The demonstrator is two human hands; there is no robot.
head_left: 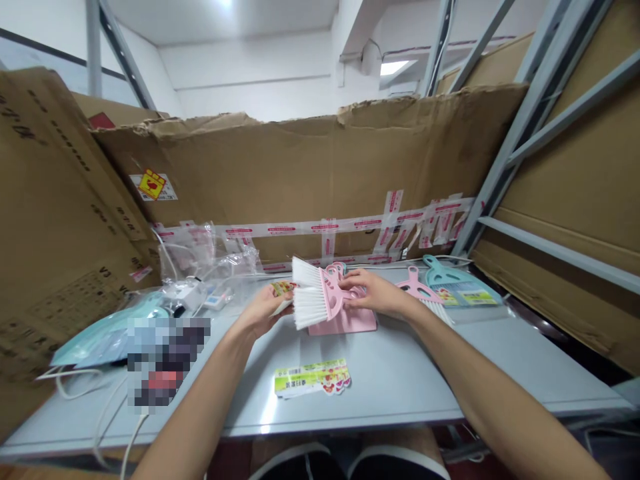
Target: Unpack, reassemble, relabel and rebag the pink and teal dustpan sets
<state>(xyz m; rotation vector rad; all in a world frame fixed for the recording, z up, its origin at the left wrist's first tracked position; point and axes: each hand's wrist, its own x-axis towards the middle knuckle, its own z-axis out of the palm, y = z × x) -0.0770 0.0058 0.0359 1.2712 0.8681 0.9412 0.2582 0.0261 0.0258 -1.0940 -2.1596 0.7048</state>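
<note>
My right hand (367, 292) grips the pink handle of a small brush (313, 297), whose white bristles point left. Beneath the brush a pink dustpan (345, 323) lies on the grey table (400, 373). My left hand (267, 310), just left of the bristles, is closed on a printed card (284, 288) with a yellow and green pattern. Nearer the front edge lies a stack of similar labels (313, 379). Right of my right hand are another pink dustpan (419, 288) with white bristles by it and a packaged teal set (463, 287).
Clear plastic bags (215, 250) and a white charger (185, 297) sit at the back left. A bagged teal item (110, 333) and cables (103, 413) lie at the left. A cardboard wall (280, 167) rises behind; a metal frame (530, 120) stands right.
</note>
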